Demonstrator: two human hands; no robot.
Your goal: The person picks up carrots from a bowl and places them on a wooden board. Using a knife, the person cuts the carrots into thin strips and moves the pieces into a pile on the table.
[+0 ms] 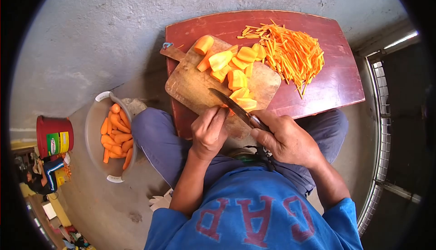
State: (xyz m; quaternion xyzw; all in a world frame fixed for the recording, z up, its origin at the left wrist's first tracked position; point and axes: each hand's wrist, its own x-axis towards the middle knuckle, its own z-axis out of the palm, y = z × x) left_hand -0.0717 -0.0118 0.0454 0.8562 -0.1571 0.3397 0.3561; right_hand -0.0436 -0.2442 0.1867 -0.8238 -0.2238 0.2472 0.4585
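Observation:
My right hand [286,141] is closed round the handle of a knife [231,104], whose dark blade points up and left over the near part of a wooden cutting board [186,82]. Close to the blade is my left hand [209,129], its fingers pinched together; what they hold, if anything, is hidden. Thick cut carrot pieces [221,60] lie across the board, some of them just beyond the knife. To their right a heap of thin carrot strips [295,54] rests on the red table [336,82].
On the floor at the left stands a tub [93,134] of whole carrots [118,136]. Farther left are a red bucket [43,136] and another person [41,177]. A wall rises behind the table; a barred metal frame [383,127] is at the right.

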